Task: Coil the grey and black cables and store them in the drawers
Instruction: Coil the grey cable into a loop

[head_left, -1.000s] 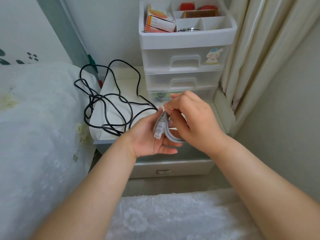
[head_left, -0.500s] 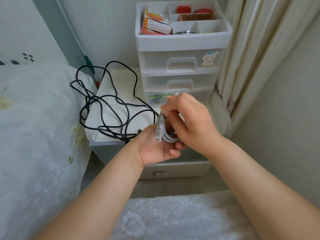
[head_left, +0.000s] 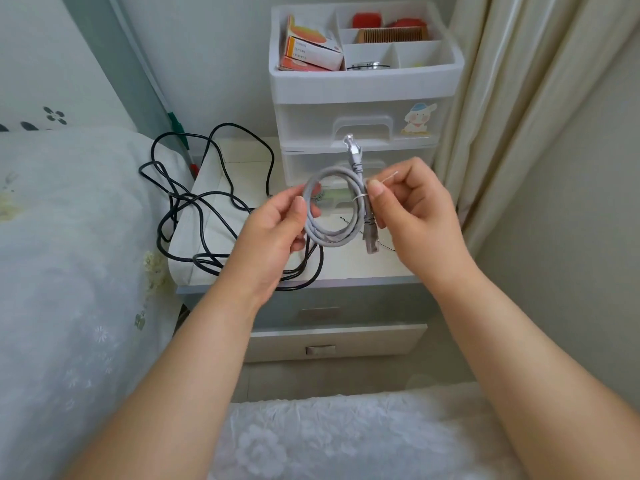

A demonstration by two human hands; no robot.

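1. Bedside corner: a white nightstand [head_left: 346,268] is standing between a bed [head_left: 69,271] on the left and a curtain [head_left: 502,98] on the right, and a plastic drawer unit [head_left: 360,133] is sitting at its rear right corner.
2. Step in hand, by judgement: the grey cable [head_left: 332,209] is already lying in a small round coil and is being bound; a thin white tie [head_left: 360,196] is crossing the coil's right side, one end sticking up past the right thumb.
3. Left hand [head_left: 273,233] is pinching the coil's left side between thumb and curled fingers, holding it up above the nightstand's front edge.
4. Right hand [head_left: 412,209] is gripping the coil's right side at the tie, thumb pressing on the strands, remaining fingers curled. One plug is pointing up and the other is hanging down beside this hand.
5. Black cable [head_left: 214,216] is lying loose and tangled over the nightstand's left edge and front left corner, not yet coiled.
6. Next move, by judgement: the tie needs twisting shut while the left hand keeps the loops together; then a drawer needs opening, all of which appear closed.
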